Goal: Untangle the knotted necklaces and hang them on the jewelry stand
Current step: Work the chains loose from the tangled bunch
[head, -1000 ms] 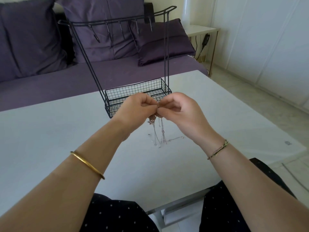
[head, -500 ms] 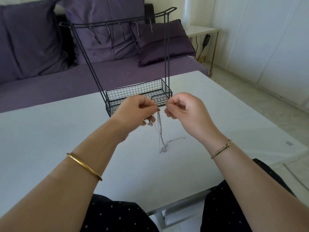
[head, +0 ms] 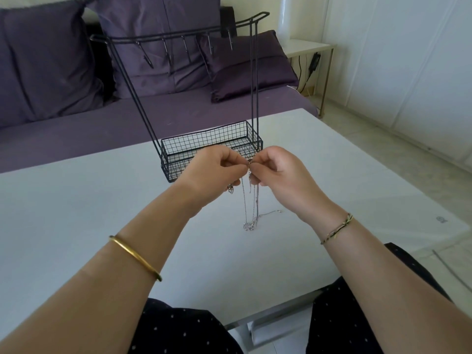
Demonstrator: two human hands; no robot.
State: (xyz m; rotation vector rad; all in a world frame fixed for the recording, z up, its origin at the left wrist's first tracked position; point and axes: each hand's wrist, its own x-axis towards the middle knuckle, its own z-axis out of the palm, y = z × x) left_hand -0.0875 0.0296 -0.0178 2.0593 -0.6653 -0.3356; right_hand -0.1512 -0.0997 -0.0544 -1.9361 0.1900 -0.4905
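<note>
Okay, status on the thin silver chain necklaces?
> Both hands are up and close together, in front of the black wire jewelry stand. The left hand and right hand each pinch the chains at the top, fingertips nearly touching. The strands hang down from there. A small tangled clump rests on the white counter, with one loose end trailing to the right.

So the knot is at the pinch or in the clump?
> Can't tell, the links are too fine. Probably both. A small pendant dangles under the left hand.

Best way to do it?
> Don't pull the hands apart, as tension would lock the knot. Keep slack, roll the knot between the fingertips and tease out one loop. Then trace the loose end back through it.

And the pendant?
> It looks likely to snag, so feed it through last.

Hanging?
> The row of hooks on the stand's top bar is bare, so nothing is hung yet. Free one chain fully, hang it, then do the next.
</note>
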